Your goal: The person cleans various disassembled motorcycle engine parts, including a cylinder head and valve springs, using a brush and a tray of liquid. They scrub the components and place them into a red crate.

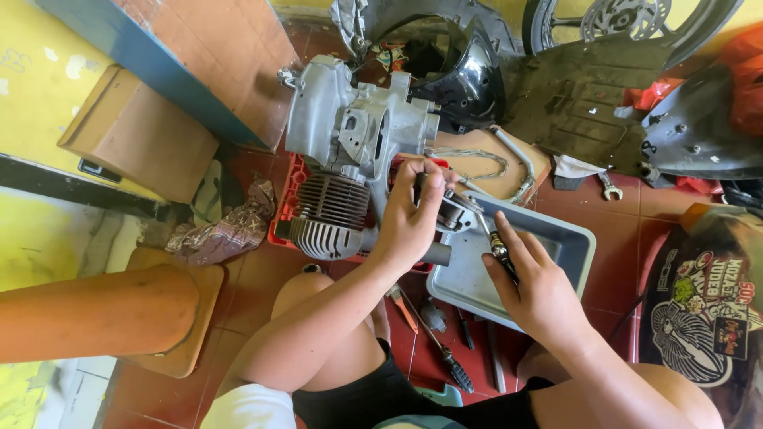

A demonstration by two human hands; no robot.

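A grey motorcycle engine (350,131) with a finned cylinder (327,213) rests on a red crate (284,208). My left hand (413,216) is raised against the engine's right side, fingers closed around a small dark part there. My right hand (534,287) grips a ratchet-type tool (494,242) whose shaft points up-left toward the engine. Both hands work just above the left edge of a grey metal tray (572,242). What the tool's tip touches is hidden behind my left hand.
A screwdriver (445,353) and other hand tools lie on the red tile floor between my knees. A rag (226,230) sits left of the crate. Black scooter body panels (588,95), a wheel (612,20), a wrench (610,189) and a wooden board (493,167) are behind.
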